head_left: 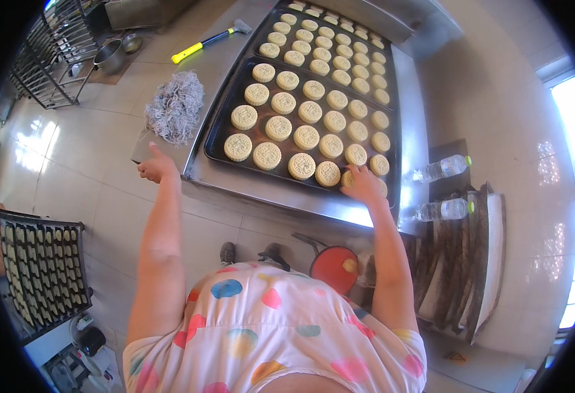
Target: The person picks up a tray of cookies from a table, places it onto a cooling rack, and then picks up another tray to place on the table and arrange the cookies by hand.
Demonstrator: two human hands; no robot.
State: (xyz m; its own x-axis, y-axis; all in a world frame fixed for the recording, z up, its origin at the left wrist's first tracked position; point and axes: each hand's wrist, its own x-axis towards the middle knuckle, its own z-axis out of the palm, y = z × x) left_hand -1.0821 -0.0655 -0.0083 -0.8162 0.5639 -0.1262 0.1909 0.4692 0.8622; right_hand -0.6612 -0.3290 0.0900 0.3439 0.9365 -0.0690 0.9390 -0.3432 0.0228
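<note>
Along the near edge of the baking tray (261, 134): fingers of the right hand (364, 183) bend over one embossed mooncake (347, 178); I cannot tell whether they grip it.
Left hand (158, 167): half curled, nothing visible in it, by the steel tabletop's (228, 177) corner, perhaps for balance.
Other mooncakes (306, 137): spaced in rows, probably to stay separate.
Scraper (212, 43): handle overhangs the left edge beyond the string tangle (175, 108), likely for easy reach.
</note>
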